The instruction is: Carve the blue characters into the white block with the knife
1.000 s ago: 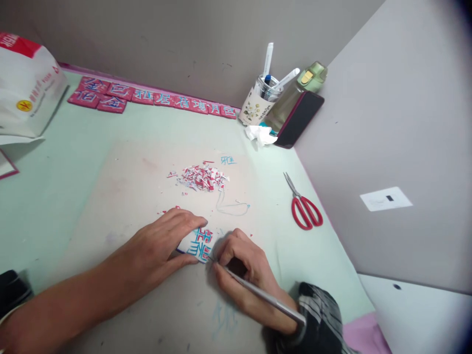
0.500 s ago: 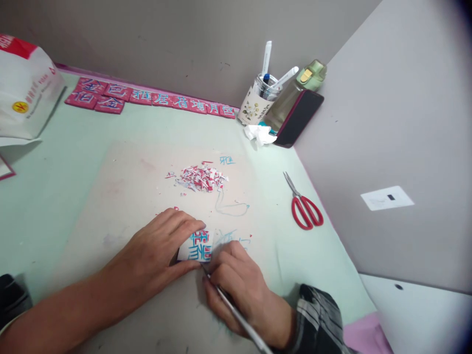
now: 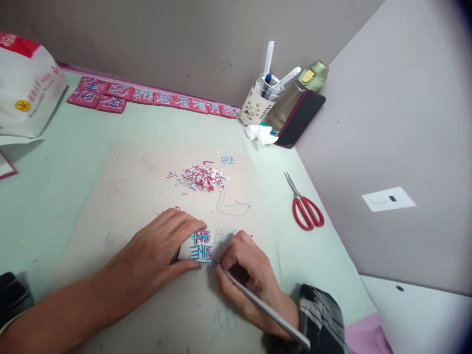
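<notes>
A small white card [image 3: 186,251] with blue-outlined characters and red patches lies on the mat. My left hand [image 3: 158,248] is closed on its left side, thumb at the near edge and fingers at the far edge. In my right hand [image 3: 256,275] is a slim silver craft knife [image 3: 271,314], gripped like a pen. Its tip is at the card's lower right corner; whether it touches is hard to tell. Beyond the hands sits a heap of red and white paper scraps [image 3: 202,178].
Red-handled scissors [image 3: 308,212] lie to the right. Along the back wall runs a row of red character tiles [image 3: 162,99]. A jar of pens [image 3: 254,104], crumpled tissue [image 3: 261,134], a green bottle [image 3: 313,73] and a phone [image 3: 302,118] stand back right. A white bag [image 3: 29,93] is back left.
My right hand has shifted slightly right, and the craft knife's tip has moved from the card's lower edge to its lower right corner. My left hand holds the card much as before.
</notes>
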`<state>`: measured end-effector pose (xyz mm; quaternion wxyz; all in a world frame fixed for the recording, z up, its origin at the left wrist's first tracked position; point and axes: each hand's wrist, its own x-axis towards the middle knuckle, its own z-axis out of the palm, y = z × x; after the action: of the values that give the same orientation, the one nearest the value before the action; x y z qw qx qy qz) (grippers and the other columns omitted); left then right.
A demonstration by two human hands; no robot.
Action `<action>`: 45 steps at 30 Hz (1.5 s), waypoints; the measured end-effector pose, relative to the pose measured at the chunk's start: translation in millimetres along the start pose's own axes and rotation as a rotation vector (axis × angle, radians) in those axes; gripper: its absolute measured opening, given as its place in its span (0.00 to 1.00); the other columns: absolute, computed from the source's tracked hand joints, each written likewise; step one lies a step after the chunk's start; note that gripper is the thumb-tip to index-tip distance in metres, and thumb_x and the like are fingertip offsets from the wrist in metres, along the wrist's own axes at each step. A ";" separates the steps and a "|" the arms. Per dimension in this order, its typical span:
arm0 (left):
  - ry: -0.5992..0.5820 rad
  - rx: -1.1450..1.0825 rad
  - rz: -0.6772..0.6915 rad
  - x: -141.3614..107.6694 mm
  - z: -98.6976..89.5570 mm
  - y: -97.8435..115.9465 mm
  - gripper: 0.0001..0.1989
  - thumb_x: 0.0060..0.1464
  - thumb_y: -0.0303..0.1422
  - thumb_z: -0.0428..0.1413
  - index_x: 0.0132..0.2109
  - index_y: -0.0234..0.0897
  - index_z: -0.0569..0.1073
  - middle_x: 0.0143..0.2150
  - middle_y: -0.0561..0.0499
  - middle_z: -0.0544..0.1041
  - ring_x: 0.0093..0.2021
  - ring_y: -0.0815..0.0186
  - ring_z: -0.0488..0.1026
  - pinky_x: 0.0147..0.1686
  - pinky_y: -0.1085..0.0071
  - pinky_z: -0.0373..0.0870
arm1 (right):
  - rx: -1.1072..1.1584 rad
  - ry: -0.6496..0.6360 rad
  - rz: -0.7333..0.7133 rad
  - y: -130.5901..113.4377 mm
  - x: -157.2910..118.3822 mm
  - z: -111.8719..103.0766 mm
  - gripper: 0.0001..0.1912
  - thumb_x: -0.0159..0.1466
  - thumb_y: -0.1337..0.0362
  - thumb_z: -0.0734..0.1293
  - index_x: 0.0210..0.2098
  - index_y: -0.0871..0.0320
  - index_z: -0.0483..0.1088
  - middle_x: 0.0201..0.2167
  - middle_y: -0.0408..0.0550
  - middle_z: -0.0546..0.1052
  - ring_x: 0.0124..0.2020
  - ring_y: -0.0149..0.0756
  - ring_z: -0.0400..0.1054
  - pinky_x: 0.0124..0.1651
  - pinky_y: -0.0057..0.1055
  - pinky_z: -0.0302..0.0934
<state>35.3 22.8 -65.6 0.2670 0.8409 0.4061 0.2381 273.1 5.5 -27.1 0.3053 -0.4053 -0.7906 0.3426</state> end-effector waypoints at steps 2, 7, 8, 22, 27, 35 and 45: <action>-0.002 -0.002 -0.003 0.0 -0.3 0.1 0.19 0.68 0.36 0.60 0.61 0.46 0.65 0.56 0.51 0.75 0.57 0.55 0.70 0.57 0.59 0.67 | -0.002 -0.001 0.003 0.1 0.0 0.2 0.13 0.66 0.75 0.65 0.33 0.52 0.59 0.29 0.44 0.74 0.33 0.38 0.63 0.35 0.35 0.60; 0.005 -0.003 0.003 -0.1 0.0 -0.5 0.18 0.69 0.37 0.59 0.62 0.46 0.65 0.56 0.51 0.75 0.57 0.55 0.70 0.57 0.59 0.68 | -0.010 0.003 -0.003 -1.4 0.7 -0.3 0.13 0.66 0.76 0.64 0.32 0.52 0.59 0.28 0.44 0.73 0.32 0.38 0.63 0.34 0.35 0.59; 0.007 -0.002 0.006 0.0 0.0 -0.6 0.18 0.69 0.38 0.59 0.62 0.46 0.65 0.56 0.51 0.76 0.57 0.55 0.70 0.57 0.60 0.68 | -0.009 0.003 0.001 -1.7 0.9 -0.3 0.13 0.66 0.75 0.64 0.32 0.52 0.59 0.28 0.44 0.73 0.32 0.38 0.63 0.34 0.35 0.59; 0.024 -0.008 0.031 0.8 1.5 -2.6 0.16 0.71 0.40 0.56 0.61 0.45 0.65 0.55 0.52 0.75 0.56 0.56 0.69 0.56 0.62 0.65 | -0.005 -0.082 -0.134 2.8 1.7 1.4 0.13 0.68 0.76 0.63 0.35 0.52 0.58 0.31 0.46 0.74 0.34 0.39 0.63 0.37 0.34 0.60; 0.020 0.006 0.032 0.8 1.2 -2.8 0.18 0.70 0.39 0.58 0.62 0.45 0.65 0.55 0.53 0.75 0.56 0.57 0.68 0.56 0.63 0.66 | 0.006 -0.054 -0.088 2.9 0.6 -0.1 0.13 0.68 0.75 0.64 0.34 0.52 0.58 0.31 0.45 0.75 0.35 0.38 0.64 0.37 0.33 0.60; 0.023 0.025 0.020 -0.6 1.2 -0.6 0.19 0.68 0.38 0.60 0.61 0.45 0.65 0.55 0.53 0.74 0.57 0.57 0.68 0.57 0.63 0.66 | -0.103 -0.008 -0.134 1.8 1.3 6.8 0.15 0.68 0.77 0.62 0.34 0.52 0.55 0.28 0.43 0.72 0.31 0.36 0.61 0.35 0.33 0.57; 0.029 0.112 0.093 0.3 -0.7 -2.5 0.17 0.71 0.42 0.55 0.62 0.44 0.64 0.54 0.52 0.76 0.57 0.57 0.70 0.58 0.62 0.66 | -0.303 0.054 -0.163 -3.9 -5.3 15.7 0.16 0.68 0.80 0.61 0.34 0.52 0.54 0.27 0.42 0.66 0.30 0.37 0.57 0.34 0.35 0.54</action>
<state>33.6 24.6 -66.6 0.2021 0.8690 0.3831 0.2392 262.1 -5.3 -34.2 0.2888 -0.3903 -0.8549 0.1828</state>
